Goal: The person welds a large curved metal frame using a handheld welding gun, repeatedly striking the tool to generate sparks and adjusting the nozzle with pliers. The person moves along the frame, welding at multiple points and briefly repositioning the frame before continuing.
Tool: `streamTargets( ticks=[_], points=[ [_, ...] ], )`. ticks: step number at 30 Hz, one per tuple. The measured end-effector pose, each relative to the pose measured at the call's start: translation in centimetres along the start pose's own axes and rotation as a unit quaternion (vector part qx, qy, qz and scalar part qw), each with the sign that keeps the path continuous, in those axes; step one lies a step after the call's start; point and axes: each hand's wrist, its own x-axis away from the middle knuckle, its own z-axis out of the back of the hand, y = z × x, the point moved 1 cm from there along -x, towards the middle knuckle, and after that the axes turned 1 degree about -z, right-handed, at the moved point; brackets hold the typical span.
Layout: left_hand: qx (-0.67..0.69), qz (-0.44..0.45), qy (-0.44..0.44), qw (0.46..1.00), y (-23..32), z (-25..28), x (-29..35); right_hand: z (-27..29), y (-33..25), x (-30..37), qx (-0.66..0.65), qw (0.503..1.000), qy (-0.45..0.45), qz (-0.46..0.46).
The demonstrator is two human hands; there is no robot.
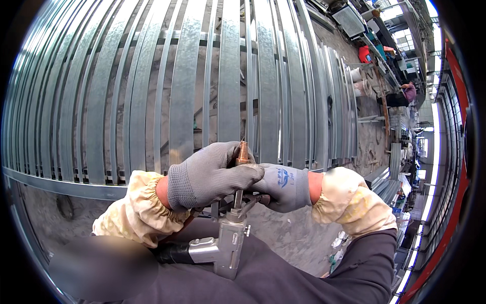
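A welding torch (231,245) lies against my lap, its silver metal body low and its slim neck pointing up, away from me. At its upper end is a copper nozzle (243,153) with a thin wire sticking out of the tip. My left hand (210,169), in a grey knitted glove, is closed round the nozzle, thumb across its base. My right hand (286,187), gloved alike, is closed at the neck just below and touches the left; its fingertips are partly hidden. A small dark metal part (258,199) shows by them. The torch's black handle (174,253) runs left.
Long galvanized steel bars (182,96) lie side by side beyond my hands, across a metal cross rail (66,186). Grey concrete floor shows between them. White buckets (360,83), another person (408,92) and cluttered workbenches are at the far right.
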Motion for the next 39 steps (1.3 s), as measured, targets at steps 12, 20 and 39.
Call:
streamTargets(
  ticks=[12,20,39],
  points=[
    [-0.010,0.026,-0.008,1.000,0.5,0.0,0.1,1.7,-2.2,1.1,0.078,0.994,-0.047,-0.057],
    [-0.006,0.010,-0.028,1.000,-0.5,0.4,-0.6,1.6,-0.5,0.6,0.054,0.998,-0.008,-0.013],
    [0.088,-0.021,-0.023,0.996,-0.9,1.0,-0.5,1.3,-0.6,-0.2,-0.053,0.999,0.003,0.001]
  ],
)
